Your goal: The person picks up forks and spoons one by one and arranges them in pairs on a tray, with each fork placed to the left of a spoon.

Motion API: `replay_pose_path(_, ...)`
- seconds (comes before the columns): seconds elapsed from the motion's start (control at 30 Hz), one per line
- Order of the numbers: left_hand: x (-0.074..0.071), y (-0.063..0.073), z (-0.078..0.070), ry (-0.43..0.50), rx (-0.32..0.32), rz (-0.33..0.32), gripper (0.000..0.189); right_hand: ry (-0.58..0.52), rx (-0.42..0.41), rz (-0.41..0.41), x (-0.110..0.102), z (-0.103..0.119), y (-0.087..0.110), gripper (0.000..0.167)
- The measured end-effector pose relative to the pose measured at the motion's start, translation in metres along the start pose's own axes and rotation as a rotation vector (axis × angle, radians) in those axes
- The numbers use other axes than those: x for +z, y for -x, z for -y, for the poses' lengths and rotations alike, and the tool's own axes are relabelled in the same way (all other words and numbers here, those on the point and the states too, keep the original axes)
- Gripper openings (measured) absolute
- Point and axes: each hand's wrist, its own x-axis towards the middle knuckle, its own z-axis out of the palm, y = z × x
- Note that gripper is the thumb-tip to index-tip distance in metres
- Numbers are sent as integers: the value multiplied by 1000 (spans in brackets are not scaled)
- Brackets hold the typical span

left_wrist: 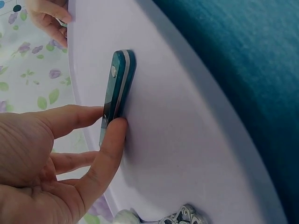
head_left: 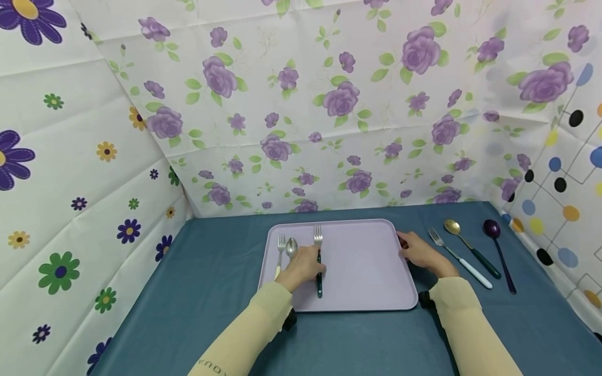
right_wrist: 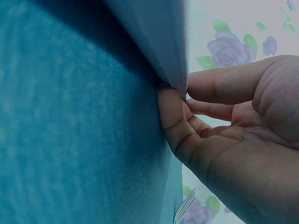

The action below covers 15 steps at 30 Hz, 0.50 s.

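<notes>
At the left side of the lilac tray (head_left: 367,271), a pale-handled fork (head_left: 280,255) and a silver spoon (head_left: 291,246) lie side by side, near enough to your left hand (head_left: 303,265) that a careless sweep could nudge them. That hand's thumb and forefinger pinch the green-handled fork (head_left: 319,282), which lies just right of the spoon with its tines away from you; your remaining fingers are partly hidden. Expect this fork to be light, stiff and hard to damage; its handle looks smooth, so take it near the middle, where it should balance and not spin. Whether it rests fully on the tray or is slightly raised, I cannot tell. The tray looks like thin, rigid plastic, probably light, and its smooth face would likely let cutlery slide if tipped. Your right hand (head_left: 420,252) pinches its right rim toward the far corner, thumb on one side, forefinger on the other; that raised lip is a sound hold, though gripping one side only may tilt it. Farther right on the blue cloth (head_left: 211,271), a white-handled fork (head_left: 462,261), a gold spoon (head_left: 472,249) and a purple spoon (head_left: 503,261) lie apart from the tray.
</notes>
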Motion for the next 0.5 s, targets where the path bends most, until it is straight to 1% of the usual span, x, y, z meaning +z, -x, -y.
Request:
replay_pose_path(0.23, 0, -1, 1, -52, 26, -12, 26, 1, -4, -7, 0, 0, 1, 64)
replay_pose_path(0.4, 1, -1, 1, -54, 23, -15, 21, 1, -10, -12, 0, 1, 2, 64)
replay_pose_path(0.5, 1, 0, 2, -46, 22, -16, 21, 4, -12, -19, 1, 2, 1, 64)
